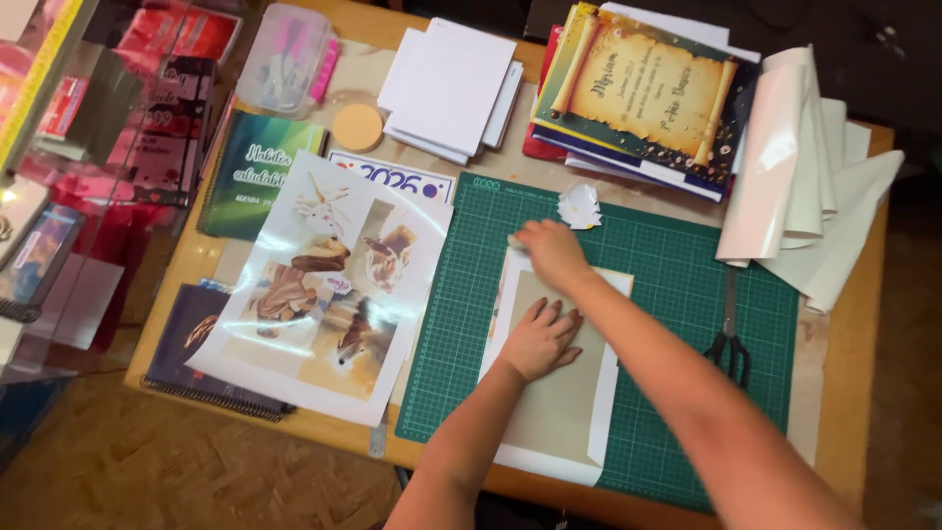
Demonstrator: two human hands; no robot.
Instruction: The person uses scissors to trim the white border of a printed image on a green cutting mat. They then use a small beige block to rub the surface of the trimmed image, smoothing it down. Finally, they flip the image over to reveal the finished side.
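Observation:
A grey-beige board with a white paper border [561, 407] lies on the green cutting mat [687, 294]. My left hand [540, 339] rests flat on the middle of the board, fingers spread. My right hand [551, 250] is closed at the board's top left corner, pressing a small pale object whose shape I cannot make out. A crumpled scrap of white paper [580, 206] lies on the mat just beyond my right hand.
Black scissors [731, 339] lie on the mat's right side. Rolled white sheets [800, 157] sit at the far right. A glossy printed sheet [329, 285] lies left over spiral notebooks [191, 348]. A stack of white paper [451, 83], a scroll-print cover [643, 88] and a plastic box [285, 59] line the back.

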